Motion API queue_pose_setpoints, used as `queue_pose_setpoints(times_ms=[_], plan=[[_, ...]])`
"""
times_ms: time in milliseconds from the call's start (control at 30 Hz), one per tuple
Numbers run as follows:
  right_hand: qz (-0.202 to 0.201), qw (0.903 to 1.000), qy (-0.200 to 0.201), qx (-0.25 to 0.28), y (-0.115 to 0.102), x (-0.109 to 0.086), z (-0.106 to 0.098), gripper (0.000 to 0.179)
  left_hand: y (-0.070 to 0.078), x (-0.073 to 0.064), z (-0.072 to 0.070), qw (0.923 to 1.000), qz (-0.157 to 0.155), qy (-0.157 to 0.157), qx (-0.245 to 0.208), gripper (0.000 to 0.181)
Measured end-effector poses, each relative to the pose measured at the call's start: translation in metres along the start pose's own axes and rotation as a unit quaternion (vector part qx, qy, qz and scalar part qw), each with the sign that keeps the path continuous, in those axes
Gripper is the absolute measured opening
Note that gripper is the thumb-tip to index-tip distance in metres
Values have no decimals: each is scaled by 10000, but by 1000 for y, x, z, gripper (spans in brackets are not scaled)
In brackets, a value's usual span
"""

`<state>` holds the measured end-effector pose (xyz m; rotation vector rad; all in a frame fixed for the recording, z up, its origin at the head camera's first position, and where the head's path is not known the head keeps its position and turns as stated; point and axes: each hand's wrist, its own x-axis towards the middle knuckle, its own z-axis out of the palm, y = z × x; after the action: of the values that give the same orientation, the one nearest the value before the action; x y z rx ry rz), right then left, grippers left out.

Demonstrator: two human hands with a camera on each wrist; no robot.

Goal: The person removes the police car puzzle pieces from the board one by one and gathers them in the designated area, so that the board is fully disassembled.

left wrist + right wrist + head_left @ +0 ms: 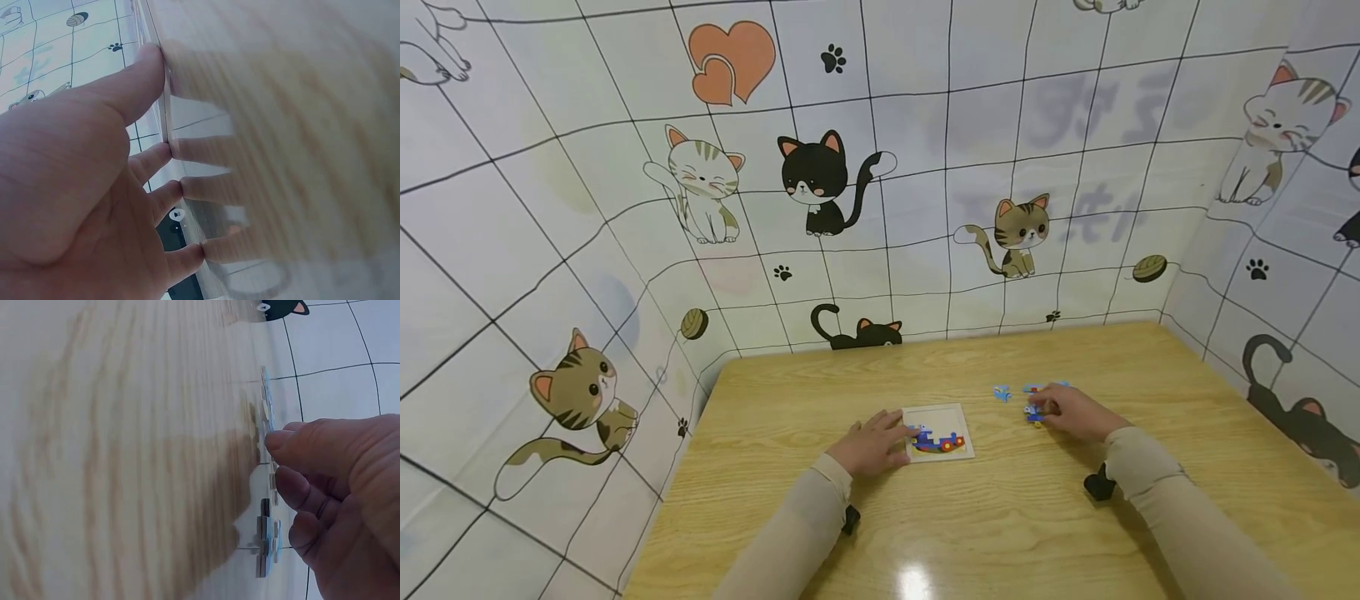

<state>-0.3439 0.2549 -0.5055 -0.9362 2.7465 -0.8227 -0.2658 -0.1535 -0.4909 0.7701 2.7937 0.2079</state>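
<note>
A square jigsaw board (943,416) with a pale frame lies on the table, its lower part filled with blue, red and yellow pieces. My left hand (872,446) rests at its left side, fingers spread over the edge; in the left wrist view the fingertips (167,150) touch down on a surface. To the right, my right hand (1077,412) is at several loose puzzle pieces, with a blue-and-yellow puzzle piece (1033,414) by its fingertips. The right wrist view shows the bent thumb and fingers (312,487) beside low pieces (267,544); whether they pinch one is hidden.
Another light-blue puzzle piece (1002,392) lies between the board and the right hand. The wooden table (985,525) meets cat-printed wall sheeting (917,192) at the back and sides. A black wrist device (1101,483) hangs under the right sleeve.
</note>
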Motion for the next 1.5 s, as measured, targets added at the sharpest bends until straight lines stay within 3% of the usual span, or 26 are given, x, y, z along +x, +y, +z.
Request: queue_pose_setpoints(times_ms=[567, 833, 933, 1167, 1500], plan=[[94, 9998, 158, -112, 1, -3, 1, 39, 2, 1, 2, 10000, -4, -36, -62, 53], [-223, 9988, 429, -93, -44, 20, 9, 33, 1, 1, 2, 10000, -15, 20, -85, 53], [-304, 9991, 285, 100, -65, 32, 20, 32, 1, 0, 1, 10000, -31, 28, -89, 53], [-911, 9947, -338, 325, -104, 68, 58, 31, 1, 0, -1, 9999, -85, 18, -131, 53], [-824, 9952, -524, -33, -132, 91, 85, 28, 0, 1, 0, 9998, -54, -19, -214, 56]])
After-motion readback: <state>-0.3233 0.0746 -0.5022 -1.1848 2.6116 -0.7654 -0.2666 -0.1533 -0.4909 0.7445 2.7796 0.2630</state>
